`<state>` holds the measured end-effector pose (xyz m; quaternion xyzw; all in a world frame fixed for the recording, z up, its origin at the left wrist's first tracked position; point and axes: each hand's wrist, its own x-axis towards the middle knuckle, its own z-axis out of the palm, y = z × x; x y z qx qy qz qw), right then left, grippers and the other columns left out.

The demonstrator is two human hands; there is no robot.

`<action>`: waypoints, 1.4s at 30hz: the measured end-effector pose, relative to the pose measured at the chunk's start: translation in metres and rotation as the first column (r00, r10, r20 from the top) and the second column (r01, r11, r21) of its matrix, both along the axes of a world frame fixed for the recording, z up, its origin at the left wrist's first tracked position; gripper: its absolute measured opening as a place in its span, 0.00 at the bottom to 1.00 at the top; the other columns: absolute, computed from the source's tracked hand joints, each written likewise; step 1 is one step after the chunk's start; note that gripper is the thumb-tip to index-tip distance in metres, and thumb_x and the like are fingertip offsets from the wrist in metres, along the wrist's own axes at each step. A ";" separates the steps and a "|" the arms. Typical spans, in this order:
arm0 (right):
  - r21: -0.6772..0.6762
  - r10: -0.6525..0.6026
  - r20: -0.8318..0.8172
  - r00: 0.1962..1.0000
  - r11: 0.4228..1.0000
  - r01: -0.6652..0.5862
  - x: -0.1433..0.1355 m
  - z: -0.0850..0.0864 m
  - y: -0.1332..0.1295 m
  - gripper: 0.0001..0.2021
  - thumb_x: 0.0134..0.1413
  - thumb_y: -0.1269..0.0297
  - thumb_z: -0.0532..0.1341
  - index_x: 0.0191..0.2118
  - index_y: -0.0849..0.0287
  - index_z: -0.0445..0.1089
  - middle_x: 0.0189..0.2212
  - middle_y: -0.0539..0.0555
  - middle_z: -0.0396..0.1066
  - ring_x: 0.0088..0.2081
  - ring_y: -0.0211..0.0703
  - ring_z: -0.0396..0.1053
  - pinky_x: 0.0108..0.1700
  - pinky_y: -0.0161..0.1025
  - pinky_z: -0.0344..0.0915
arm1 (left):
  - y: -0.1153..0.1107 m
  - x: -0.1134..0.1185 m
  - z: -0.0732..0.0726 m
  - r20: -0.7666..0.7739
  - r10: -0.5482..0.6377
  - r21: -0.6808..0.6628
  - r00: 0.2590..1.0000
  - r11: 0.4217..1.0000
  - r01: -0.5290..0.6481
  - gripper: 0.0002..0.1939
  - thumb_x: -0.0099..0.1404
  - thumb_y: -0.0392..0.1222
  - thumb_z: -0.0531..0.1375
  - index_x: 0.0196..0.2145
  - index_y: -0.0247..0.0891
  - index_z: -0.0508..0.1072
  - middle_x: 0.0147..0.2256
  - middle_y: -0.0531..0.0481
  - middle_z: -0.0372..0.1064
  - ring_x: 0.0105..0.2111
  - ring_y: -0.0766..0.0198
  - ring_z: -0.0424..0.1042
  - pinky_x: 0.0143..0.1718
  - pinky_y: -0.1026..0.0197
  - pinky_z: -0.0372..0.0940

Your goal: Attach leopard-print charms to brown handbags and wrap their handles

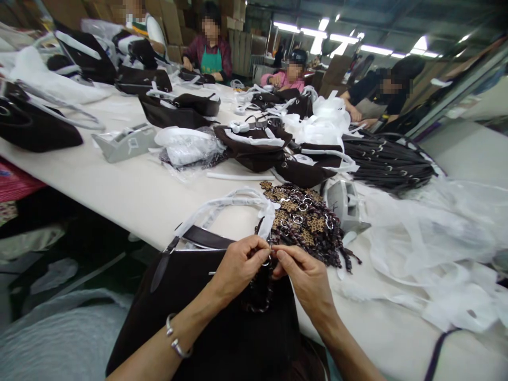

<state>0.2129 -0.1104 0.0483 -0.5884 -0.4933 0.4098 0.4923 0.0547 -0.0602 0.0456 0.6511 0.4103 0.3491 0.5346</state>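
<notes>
A dark brown handbag [178,296] stands upright against the table's near edge, its handles [222,203] wrapped in white padding. Over the bag's right side, my left hand [244,262] and my right hand [304,272] meet fingertip to fingertip, both pinched. Between them is a small metal ring, from which a dark braided charm [260,296] hangs against the bag. What exactly the right fingers pinch is too small to make out. Just beyond my hands lies a pile of braided charms [307,217] with leopard-print flowers and metal rings.
A tape dispenser [347,203] stands right of the charms, another tape dispenser [127,140] at left. Several brown bags [254,145] lie across the white table [130,182]. Black straps [391,159] and white wrapping [432,248] fill the right. Several people work at the far side.
</notes>
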 end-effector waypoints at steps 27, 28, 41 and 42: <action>-0.192 0.019 -0.163 0.986 0.980 -0.051 0.006 0.009 0.006 0.14 0.47 0.54 0.70 0.31 0.61 0.74 0.26 0.50 0.74 0.23 0.37 0.72 0.26 0.33 0.72 | -0.007 0.004 -0.006 0.013 0.027 0.100 1.000 0.995 -0.029 0.08 0.67 0.40 0.57 0.30 0.36 0.71 0.28 0.53 0.69 0.29 0.67 0.66 0.35 0.66 0.60; -0.190 0.017 -0.181 0.983 0.980 -0.051 0.006 0.009 0.006 0.15 0.47 0.54 0.70 0.31 0.61 0.73 0.25 0.50 0.74 0.24 0.38 0.73 0.27 0.34 0.73 | -0.006 0.004 -0.006 0.012 0.022 0.118 1.000 0.993 -0.024 0.08 0.67 0.39 0.57 0.30 0.36 0.71 0.28 0.53 0.68 0.30 0.67 0.66 0.35 0.66 0.60; 0.013 0.060 0.167 0.984 0.998 -0.063 0.007 0.012 0.002 0.07 0.56 0.59 0.64 0.33 0.56 0.75 0.29 0.51 0.75 0.29 0.41 0.74 0.33 0.37 0.71 | -0.006 0.003 -0.005 0.014 -0.001 0.162 1.000 0.987 -0.001 0.09 0.67 0.39 0.56 0.30 0.37 0.70 0.28 0.53 0.68 0.30 0.66 0.66 0.35 0.65 0.61; 0.033 0.074 0.229 0.971 0.996 -0.083 0.008 0.014 0.002 0.06 0.56 0.60 0.64 0.32 0.56 0.75 0.29 0.51 0.75 0.29 0.41 0.73 0.33 0.37 0.70 | -0.006 0.003 -0.005 0.004 -0.003 0.174 1.000 0.985 0.003 0.09 0.67 0.39 0.56 0.29 0.37 0.70 0.28 0.53 0.68 0.29 0.66 0.66 0.35 0.65 0.60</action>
